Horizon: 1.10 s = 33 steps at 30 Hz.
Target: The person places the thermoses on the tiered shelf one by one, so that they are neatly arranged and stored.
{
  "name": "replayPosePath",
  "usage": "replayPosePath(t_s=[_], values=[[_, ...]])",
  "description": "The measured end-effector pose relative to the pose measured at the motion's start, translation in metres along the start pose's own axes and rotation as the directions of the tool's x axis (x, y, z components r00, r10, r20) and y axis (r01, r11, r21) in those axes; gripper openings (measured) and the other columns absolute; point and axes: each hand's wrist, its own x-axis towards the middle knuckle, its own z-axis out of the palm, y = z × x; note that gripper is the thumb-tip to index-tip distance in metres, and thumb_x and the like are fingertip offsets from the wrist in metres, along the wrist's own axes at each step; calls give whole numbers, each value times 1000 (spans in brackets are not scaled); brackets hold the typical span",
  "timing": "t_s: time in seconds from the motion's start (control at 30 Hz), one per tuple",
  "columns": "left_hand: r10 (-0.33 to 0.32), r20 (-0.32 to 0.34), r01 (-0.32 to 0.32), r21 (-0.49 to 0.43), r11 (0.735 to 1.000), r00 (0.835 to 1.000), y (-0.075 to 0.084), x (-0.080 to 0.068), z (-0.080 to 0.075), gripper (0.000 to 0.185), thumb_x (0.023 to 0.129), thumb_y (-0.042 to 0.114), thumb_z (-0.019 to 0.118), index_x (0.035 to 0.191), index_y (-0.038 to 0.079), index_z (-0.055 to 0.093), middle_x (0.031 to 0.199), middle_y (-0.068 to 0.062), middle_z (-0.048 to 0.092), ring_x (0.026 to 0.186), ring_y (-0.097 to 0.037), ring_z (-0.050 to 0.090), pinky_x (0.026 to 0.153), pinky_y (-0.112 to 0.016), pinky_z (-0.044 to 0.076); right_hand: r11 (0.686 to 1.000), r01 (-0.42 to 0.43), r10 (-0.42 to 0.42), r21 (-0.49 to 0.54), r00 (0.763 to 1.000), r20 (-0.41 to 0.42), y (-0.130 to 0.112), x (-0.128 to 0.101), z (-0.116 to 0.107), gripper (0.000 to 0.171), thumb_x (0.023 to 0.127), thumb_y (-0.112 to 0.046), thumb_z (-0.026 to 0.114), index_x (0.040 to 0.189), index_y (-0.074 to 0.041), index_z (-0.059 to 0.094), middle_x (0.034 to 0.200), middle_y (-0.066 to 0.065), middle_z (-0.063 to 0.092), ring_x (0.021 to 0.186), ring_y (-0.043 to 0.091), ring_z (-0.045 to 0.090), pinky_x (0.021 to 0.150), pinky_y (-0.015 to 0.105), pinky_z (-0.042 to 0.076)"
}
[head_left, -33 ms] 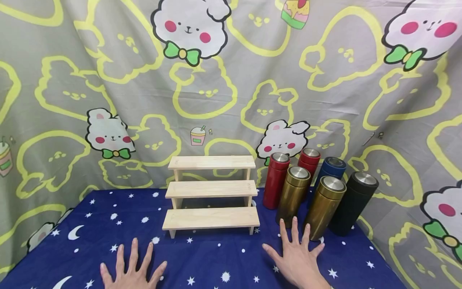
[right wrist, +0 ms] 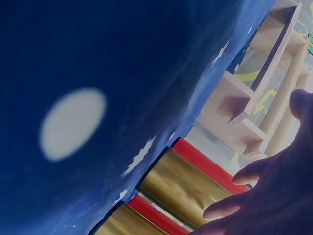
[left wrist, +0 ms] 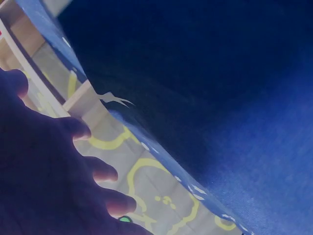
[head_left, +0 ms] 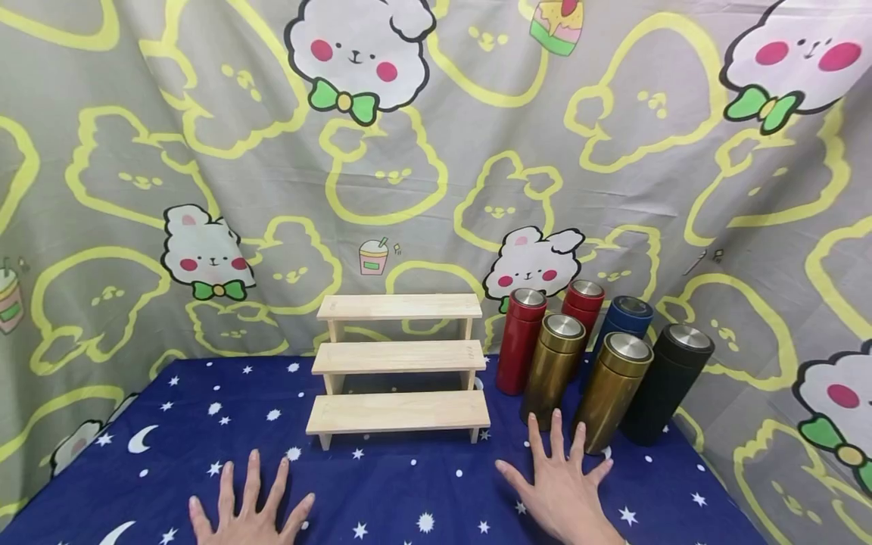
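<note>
Two gold flasks [head_left: 613, 397] stand on the starry surface [head_left: 422, 484] near the right hand [head_left: 562, 488], half hiding the blue flask [head_left: 621, 324] and rear red flask [head_left: 584, 305]; whether it touches them, I can't tell. Each grip is released, fingers spread; the left hand [head_left: 248, 522] is cut off below.

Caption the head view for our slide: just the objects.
Six bottles in four colours cluster right of a three-step wooden stand on starry blue cloth.
</note>
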Motion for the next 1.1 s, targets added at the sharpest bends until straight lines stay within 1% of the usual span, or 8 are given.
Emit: replayPosePath(t_s=[0.23,0.37,0.47,0.57,0.67,0.77,0.9,1.1], values=[[4,-7,-5,-45,999,1000,1,-2,-5,111,76,92,30,148,8,40,157,-29,3,137,-53,-18,96,-67,-28,1000,-11,11,-11,1000,-15,1,-1,-2,110,80,-85,41,156,-8,25,158,30,2,136,59,-9,88,80,-18],[89,-34,-93,-141,986,995,-7,4,-16,100,84,79,46,146,1,40,153,-35,10,138,-56,-3,104,-72,-10,994,99,-86,36,962,-259,4,-7,-7,95,84,-70,59,149,-4,39,151,27,30,139,50,18,102,76,13],[172,-27,-173,-275,946,985,-15,13,-29,90,88,62,61,146,-3,39,147,-41,18,134,-60,15,103,-74,16,952,297,-209,78,811,-546,14,-10,-11,71,82,-41,76,137,-3,52,135,19,50,125,39,43,99,57,39],[195,-21,-185,-432,883,981,-19,21,-40,83,88,52,68,145,-2,42,144,-40,30,128,-59,30,97,-71,33,864,494,-284,93,633,-720,27,-8,-17,59,83,-30,76,131,-1,57,126,16,55,115,33,49,102,33,38],[152,-52,-153,-596,788,987,-18,27,-47,72,89,46,69,141,-1,49,141,-34,42,126,-53,40,96,-63,41,805,585,-277,98,517,-810,41,-6,-24,59,90,-42,69,129,2,58,124,18,56,113,33,47,105,18,27],[95,-76,-120,-752,648,993,-13,32,-51,63,91,38,70,137,-1,54,140,-29,46,129,-47,42,99,-56,43,800,591,-209,101,432,-878,51,-4,-30,69,92,-54,61,126,6,59,126,24,55,115,39,44,108,24,24],[40,-73,-83,-879,469,997,-5,41,-51,56,92,31,71,137,1,56,140,-22,50,129,-38,46,100,-45,45,823,531,-68,199,441,-895,63,-5,-35,77,87,-53,68,133,7,52,139,27,43,126,43,35,110,33,21],[42,-78,-87,-951,296,996,3,55,-45,57,90,28,75,137,0,57,136,-19,55,109,-12,61,87,-19,48,808,368,153,461,624,-766,68,1,-35,96,71,-4,86,149,3,29,150,25,25,135,39,26,114,43,23]])
